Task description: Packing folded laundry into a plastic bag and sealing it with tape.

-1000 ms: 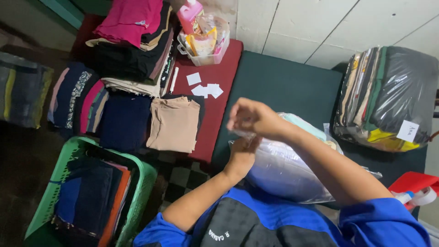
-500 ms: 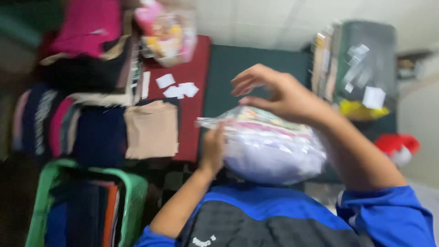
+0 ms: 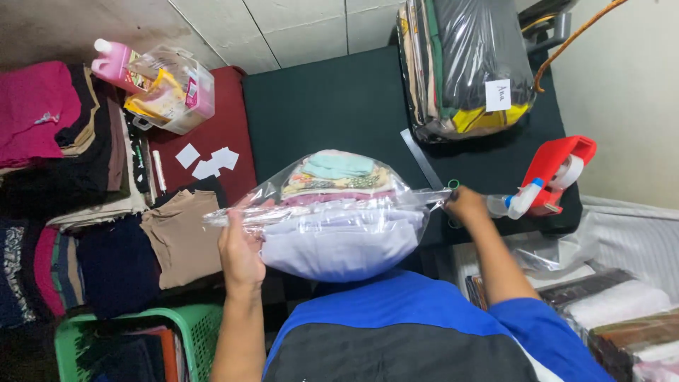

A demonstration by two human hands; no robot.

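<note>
A clear plastic bag point(image 3: 339, 240) stuffed with folded clothes, pastel pieces on top and a white one below, sits in front of my chest over the edge of the dark green table point(image 3: 318, 106). The bag's mouth is pulled flat into a taut strip. My left hand point(image 3: 240, 247) grips the left end of that strip. My right hand point(image 3: 463, 205) is closed at the right end, beside a small green ring point(image 3: 453, 185) and a flat grey strip point(image 3: 421, 159) lying on the table.
A red tape dispenser point(image 3: 555, 173) stands right of my right hand. A large packed bag of clothes point(image 3: 467, 64) lies far right. Folded garments point(image 3: 177, 233), paper slips point(image 3: 209, 163), a plastic box point(image 3: 173, 88) and a green basket point(image 3: 127, 343) are at left. Wrapped packs point(image 3: 622, 318) sit lower right.
My hands have moved apart from above the bag to the two ends of its mouth, stretching it flat. The view has shifted right, showing the tape dispenser.
</note>
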